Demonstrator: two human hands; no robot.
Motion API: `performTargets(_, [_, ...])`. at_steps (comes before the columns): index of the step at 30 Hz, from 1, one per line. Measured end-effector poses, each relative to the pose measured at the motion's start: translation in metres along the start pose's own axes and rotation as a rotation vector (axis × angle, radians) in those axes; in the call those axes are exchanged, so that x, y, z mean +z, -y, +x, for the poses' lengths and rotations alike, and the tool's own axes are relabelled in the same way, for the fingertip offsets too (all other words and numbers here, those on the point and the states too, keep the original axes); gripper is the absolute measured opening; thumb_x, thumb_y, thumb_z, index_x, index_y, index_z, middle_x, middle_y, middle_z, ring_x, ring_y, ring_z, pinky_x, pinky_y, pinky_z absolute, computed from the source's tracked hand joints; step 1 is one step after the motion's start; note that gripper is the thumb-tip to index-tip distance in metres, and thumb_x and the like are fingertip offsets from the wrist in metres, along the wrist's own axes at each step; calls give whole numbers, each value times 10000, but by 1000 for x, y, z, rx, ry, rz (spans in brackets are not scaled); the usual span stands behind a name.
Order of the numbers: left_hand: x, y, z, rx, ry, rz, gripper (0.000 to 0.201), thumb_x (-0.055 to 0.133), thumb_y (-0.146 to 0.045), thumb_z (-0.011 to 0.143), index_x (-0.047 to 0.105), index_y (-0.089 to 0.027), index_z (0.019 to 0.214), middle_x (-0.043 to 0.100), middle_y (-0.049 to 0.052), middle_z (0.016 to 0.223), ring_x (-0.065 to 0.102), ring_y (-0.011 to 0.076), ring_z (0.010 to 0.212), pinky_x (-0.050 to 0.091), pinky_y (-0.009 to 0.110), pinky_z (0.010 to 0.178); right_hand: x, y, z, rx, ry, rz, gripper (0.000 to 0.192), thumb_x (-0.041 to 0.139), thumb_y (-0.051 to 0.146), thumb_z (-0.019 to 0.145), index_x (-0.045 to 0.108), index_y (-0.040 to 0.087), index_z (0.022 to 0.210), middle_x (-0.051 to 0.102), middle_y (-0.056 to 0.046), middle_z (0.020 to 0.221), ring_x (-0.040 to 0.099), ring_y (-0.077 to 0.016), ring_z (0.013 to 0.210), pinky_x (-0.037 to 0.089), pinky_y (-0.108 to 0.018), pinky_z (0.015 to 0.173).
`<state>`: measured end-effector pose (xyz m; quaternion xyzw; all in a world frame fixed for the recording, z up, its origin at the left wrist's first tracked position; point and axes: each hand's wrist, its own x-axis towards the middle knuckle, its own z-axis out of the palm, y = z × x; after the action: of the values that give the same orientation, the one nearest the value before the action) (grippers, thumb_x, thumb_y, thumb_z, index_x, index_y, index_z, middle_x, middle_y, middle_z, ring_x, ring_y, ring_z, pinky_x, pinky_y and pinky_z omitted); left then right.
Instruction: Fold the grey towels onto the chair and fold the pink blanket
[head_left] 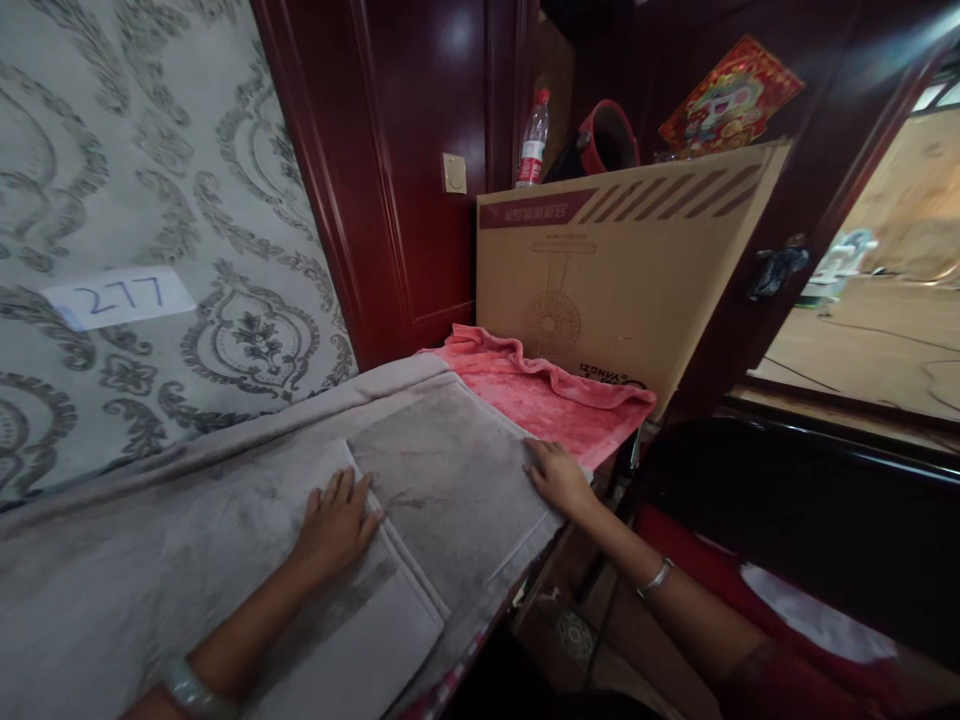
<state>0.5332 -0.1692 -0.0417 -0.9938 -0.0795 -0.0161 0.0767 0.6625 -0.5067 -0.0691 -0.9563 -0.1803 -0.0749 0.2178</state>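
A grey plush cloth lies spread over a long surface, with one section folded over itself. My left hand rests palm down beside the fold, fingers slightly spread on the fabric. On the far right side, my right hand touches the cloth near its edge, fingers stretched forward and a little bent. Both hands press from above, and neither has visibly pinched the fabric. A pink plush cloth with a rumpled edge lies just beyond my right hand, partly under the grey one.
Behind the cloths stands a large cardboard box, with a plastic bottle at its top edge. Patterned wallpaper borders the left. A black chair-like object stands at right, near a doorway.
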Motion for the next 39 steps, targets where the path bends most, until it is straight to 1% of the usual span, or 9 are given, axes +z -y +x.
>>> performTargets(3, [7,-9,-8,-6,-74,26,578,355,-362,1000,430,-115,1517,339,211,1607,265,348,1516,248,573,1206,-3,-6,5,47,35,-30,465,574,219,924,589,103,1374,649,-190,1299,576,-295,1222,422,-375,1038])
performTargets(7, [10,-9,-6,14,-122,34,578,367,-370,997,450,-107,1504,372,227,1585,294,361,1502,274,576,1192,-11,-13,23,103,94,-10,462,597,193,902,609,109,1356,681,-170,1256,637,-261,1136,463,-318,943])
performTargets(12, [12,-7,-4,15,-144,37,581,372,-369,988,460,-102,1496,382,230,1578,322,362,1488,293,569,1182,-26,-23,43,155,178,34,212,630,223,876,759,143,1025,754,-60,957,679,-181,836,460,-229,690])
performTargets(20, [15,-6,-4,43,-193,48,575,358,-380,986,492,-102,1472,416,228,1557,357,368,1465,314,566,1161,-30,-25,40,162,142,39,175,626,179,846,735,143,977,728,-59,925,614,-158,826,384,-218,658])
performTargets(25, [16,-6,-1,44,-200,55,581,348,-386,984,495,-104,1470,434,228,1545,360,365,1462,323,562,1153,-34,-31,37,218,175,110,45,674,175,809,709,146,811,684,-36,793,580,-150,751,353,-227,626])
performTargets(30, [16,-7,-2,43,-204,41,586,346,-387,985,499,-91,1466,427,237,1546,355,374,1462,310,567,1160,-38,-35,41,288,183,324,231,748,190,743,586,170,579,538,26,569,513,-123,603,342,-227,582])
performTargets(33, [15,-7,-3,47,-212,33,582,350,-386,988,497,-92,1468,427,236,1546,357,374,1461,307,566,1164,-35,-33,36,318,166,531,298,758,300,754,554,185,569,487,46,507,468,-109,508,375,-228,546])
performTargets(36, [14,-7,-3,34,-186,38,575,363,-375,988,492,-97,1474,417,231,1556,346,370,1470,307,561,1165,-26,-27,21,318,144,778,340,700,482,793,587,197,647,588,4,559,540,-143,513,477,-268,563])
performTargets(39, [14,-8,-3,25,-169,16,571,381,-370,982,491,-107,1476,407,227,1564,341,365,1476,303,567,1169,-15,-17,2,296,116,994,395,693,586,752,637,196,735,701,-74,686,672,-215,663,566,-339,681])
